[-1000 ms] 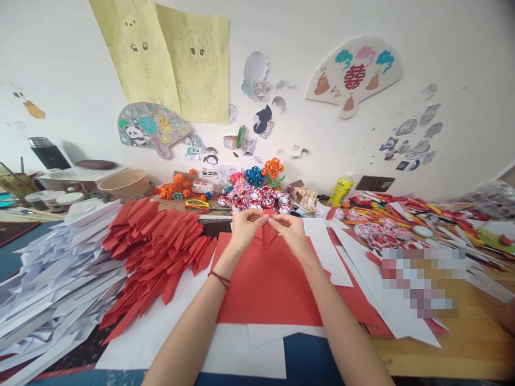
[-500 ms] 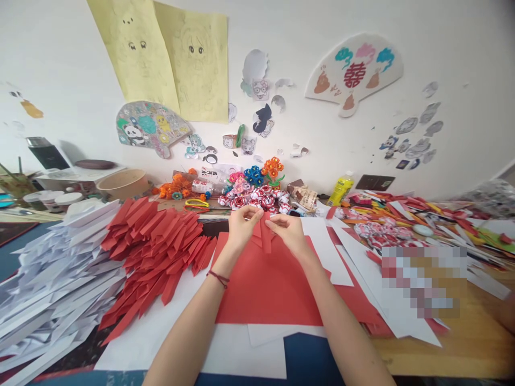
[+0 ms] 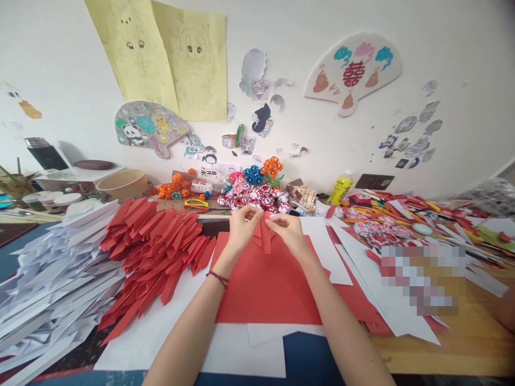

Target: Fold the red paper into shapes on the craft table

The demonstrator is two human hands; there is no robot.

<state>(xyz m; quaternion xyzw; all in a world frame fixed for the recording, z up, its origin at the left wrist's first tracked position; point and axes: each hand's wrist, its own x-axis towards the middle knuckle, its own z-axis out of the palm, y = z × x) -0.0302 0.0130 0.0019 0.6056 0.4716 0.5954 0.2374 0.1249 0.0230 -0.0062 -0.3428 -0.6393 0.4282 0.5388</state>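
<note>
A folded red paper strip [image 3: 266, 238] is held upright between both hands, over a large red paper sheet [image 3: 269, 295]. My left hand [image 3: 241, 228] pinches the strip near its top left edge with thumb and forefinger. From the other side, my right hand [image 3: 288, 230] grips its right edge between thumb and fingers. More red folded paper shows just behind the strip, partly hidden by the fingers. Left of the sheet lies a heap of folded red paper strips [image 3: 156, 252], and beyond it a big pile of folded white strips [image 3: 60, 284].
White sheets [image 3: 249, 354] lie under the red one. At the back stand red-and-white paper flowers [image 3: 267, 198], yellow-handled scissors [image 3: 196, 203] and a yellow bottle [image 3: 340, 187]. Coloured strips [image 3: 418, 212] cover the right side. A beige bowl [image 3: 123, 183] sits at back left.
The view has shifted very slightly. Both hands keep the same grip on the red strip, with no clear movement.
</note>
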